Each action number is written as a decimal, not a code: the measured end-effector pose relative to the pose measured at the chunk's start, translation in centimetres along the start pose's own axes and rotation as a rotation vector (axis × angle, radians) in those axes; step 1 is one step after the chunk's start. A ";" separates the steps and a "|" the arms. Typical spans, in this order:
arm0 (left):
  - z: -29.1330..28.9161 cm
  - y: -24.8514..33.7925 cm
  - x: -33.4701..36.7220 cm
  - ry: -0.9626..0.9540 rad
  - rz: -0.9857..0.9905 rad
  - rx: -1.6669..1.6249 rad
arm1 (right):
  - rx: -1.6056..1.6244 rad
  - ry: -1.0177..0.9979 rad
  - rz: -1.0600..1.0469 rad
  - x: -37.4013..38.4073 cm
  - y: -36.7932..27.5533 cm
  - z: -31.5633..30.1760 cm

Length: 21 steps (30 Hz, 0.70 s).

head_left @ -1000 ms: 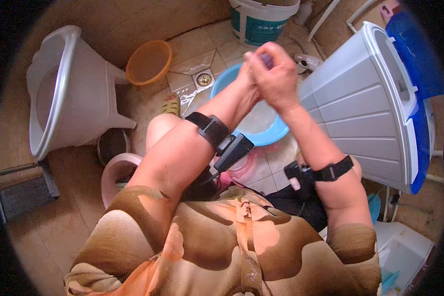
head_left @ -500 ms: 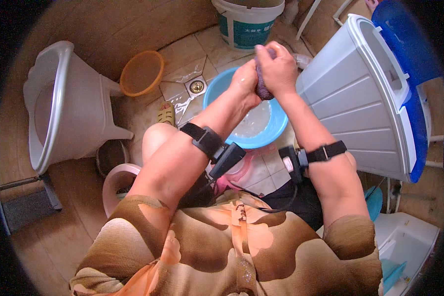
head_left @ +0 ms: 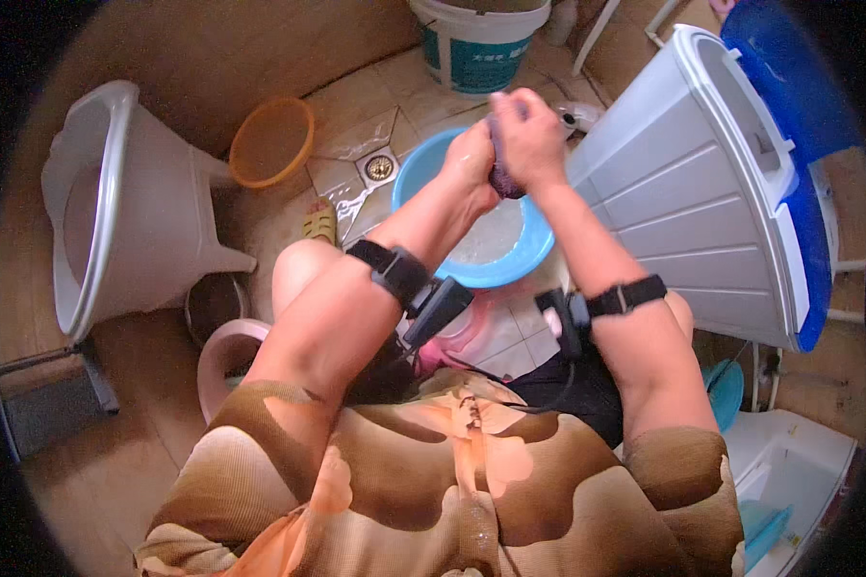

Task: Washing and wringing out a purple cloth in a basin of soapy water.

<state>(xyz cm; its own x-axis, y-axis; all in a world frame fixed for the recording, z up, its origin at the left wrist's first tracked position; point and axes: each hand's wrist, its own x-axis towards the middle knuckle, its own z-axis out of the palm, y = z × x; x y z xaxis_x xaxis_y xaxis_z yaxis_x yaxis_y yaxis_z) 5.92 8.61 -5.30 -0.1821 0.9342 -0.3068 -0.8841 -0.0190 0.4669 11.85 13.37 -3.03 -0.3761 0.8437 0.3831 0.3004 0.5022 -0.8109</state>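
Note:
Both my hands are closed round a bunched dark purple cloth (head_left: 506, 183) with a knitted look. My left hand (head_left: 471, 162) grips it from the left, and my right hand (head_left: 537, 144) wraps it from the right. Most of the cloth is hidden by my fingers. Directly beneath is a light blue basin (head_left: 496, 275) with cloudy, sudsy water in it.
A white and teal bucket (head_left: 474, 60) stands beyond the basin. To the right is a grey washing machine (head_left: 688, 207) with a blue lid. On the left are a white plastic chair (head_left: 159, 207), an orange basin (head_left: 271, 144) and a floor drain (head_left: 379, 168).
My right hand has shifted slightly left and down, and the fingers of both hands remain closed round the cloth. The whole view has moved a little.

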 end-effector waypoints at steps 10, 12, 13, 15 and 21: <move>1.7 2.0 -2.1 0.100 -0.085 -0.028 | 0.291 -0.158 0.029 0.9 -1.2 -1.6; 0.2 0.9 -1.0 -0.461 0.324 -0.413 | 0.152 -0.208 -0.358 -2.0 -4.3 0.3; 0.4 -0.2 -0.4 -1.157 0.429 -0.748 | 0.023 -0.213 -0.482 -2.7 -5.4 0.0; 0.3 -0.9 0.2 -0.576 0.208 -0.402 | -0.056 -0.111 -0.356 -1.5 -3.2 -1.0; 0.6 -0.9 0.5 -0.285 0.446 -0.412 | 0.017 -0.039 -0.350 -2.1 -3.2 0.7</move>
<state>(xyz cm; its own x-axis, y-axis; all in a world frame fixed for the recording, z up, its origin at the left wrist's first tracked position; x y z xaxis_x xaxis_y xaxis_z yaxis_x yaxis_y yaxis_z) 6.87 9.31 -5.41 -0.4975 0.8617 0.0997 -0.8527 -0.5069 0.1261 11.07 9.84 -1.54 -0.4867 0.6129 0.6225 0.1325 0.7561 -0.6409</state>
